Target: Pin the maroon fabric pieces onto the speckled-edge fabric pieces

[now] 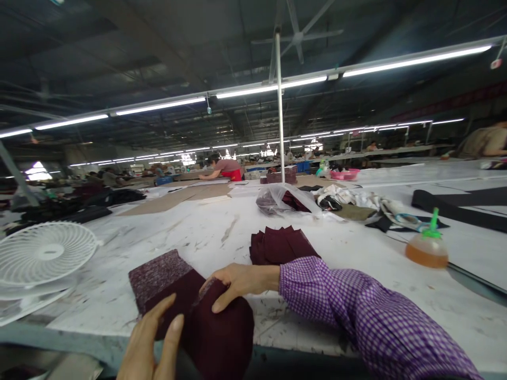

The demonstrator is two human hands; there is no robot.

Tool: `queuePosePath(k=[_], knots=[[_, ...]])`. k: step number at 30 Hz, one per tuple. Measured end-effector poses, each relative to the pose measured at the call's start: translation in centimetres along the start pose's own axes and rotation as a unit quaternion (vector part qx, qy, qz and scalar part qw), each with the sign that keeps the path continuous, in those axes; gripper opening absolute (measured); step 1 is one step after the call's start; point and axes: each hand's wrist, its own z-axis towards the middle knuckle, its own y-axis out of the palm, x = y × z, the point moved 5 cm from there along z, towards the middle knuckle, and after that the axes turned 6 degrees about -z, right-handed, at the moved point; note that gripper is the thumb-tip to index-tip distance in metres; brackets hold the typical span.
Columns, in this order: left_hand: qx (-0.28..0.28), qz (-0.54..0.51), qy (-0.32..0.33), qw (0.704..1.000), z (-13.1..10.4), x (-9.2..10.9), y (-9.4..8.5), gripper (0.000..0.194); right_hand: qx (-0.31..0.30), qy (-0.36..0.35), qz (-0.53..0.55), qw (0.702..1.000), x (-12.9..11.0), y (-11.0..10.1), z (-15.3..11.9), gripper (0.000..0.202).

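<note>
My right hand [237, 282] grips the edge of a dark maroon fabric piece [222, 338], with the thumb on top and the fingers behind. This piece hangs over the table's front edge. At the lower left, my left hand [148, 343] has its thumb and forefinger apart beside the maroon cloth; its other fingers are mostly hidden. Beneath and behind the hands lies a stack of maroon fabric pieces [158, 277], its far end showing a speckled, paler side. Beyond my right wrist is a second, fanned stack of maroon pieces [281, 245].
A white fan [47, 253] lies at the left. On the right stands a squeeze bottle [428, 248] with amber liquid and a green spout. Farther back on the paper-covered table [209, 227] are a plastic bag [273, 199] and cloth scraps [352, 198]. A person [227, 168] leans over the table beyond.
</note>
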Motion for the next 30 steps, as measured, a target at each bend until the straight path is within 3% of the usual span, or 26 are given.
queuePosePath(k=[2, 4, 5, 6, 10, 13, 15, 21, 26, 30], knots=[[-0.06, -0.06, -0.134, 0.987, 1.2, -1.4, 0.6, 0.055, -0.023, -0.009, -0.014, 1.0, -0.5, 0.3, -0.4, 0.058], [-0.155, -0.145, -0.23, 0.95, 2.0, -1.9, 2.2, 0.066, 0.009, -0.012, -0.082, 0.997, -0.5, -0.2, -0.6, 0.053], [-0.203, -0.176, -0.244, 0.932, 2.4, -1.7, 3.1, 0.069, 0.04, -0.01, -0.13, 0.991, -0.3, -0.7, -0.7, 0.049], [-0.214, -0.181, -0.244, 0.928, 2.8, -1.5, 3.6, 0.068, 0.071, -0.007, -0.175, 0.982, 0.0, -1.3, -0.7, 0.044], [-0.174, -0.083, -0.2, 0.961, 4.2, -0.5, 4.9, 0.053, 0.137, 0.01, -0.226, 0.965, 1.6, -2.9, -0.3, 0.033], [-0.173, -0.023, -0.171, 0.97, 4.6, 0.0, 6.1, 0.027, 0.156, 0.013, -0.254, 0.955, 2.2, -3.6, 0.0, 0.03], [-0.167, 0.015, -0.145, 0.975, 4.7, 0.3, 6.9, 0.018, 0.157, 0.018, -0.324, 0.933, 2.0, -4.1, -0.1, 0.032], [-0.189, 0.136, -0.008, 0.972, 4.1, 1.0, 9.1, 0.025, 0.168, -0.018, -0.507, 0.845, 0.5, -7.0, -0.5, 0.021], [-0.184, 0.141, 0.022, 0.973, 3.7, 1.2, 8.9, 0.026, 0.096, -0.144, -0.592, 0.787, 0.4, -6.5, 0.1, 0.017], [-0.182, 0.135, 0.024, 0.974, 3.7, 1.1, 8.9, 0.026, 0.075, -0.177, -0.617, 0.763, 0.8, -6.1, 0.4, 0.018]])
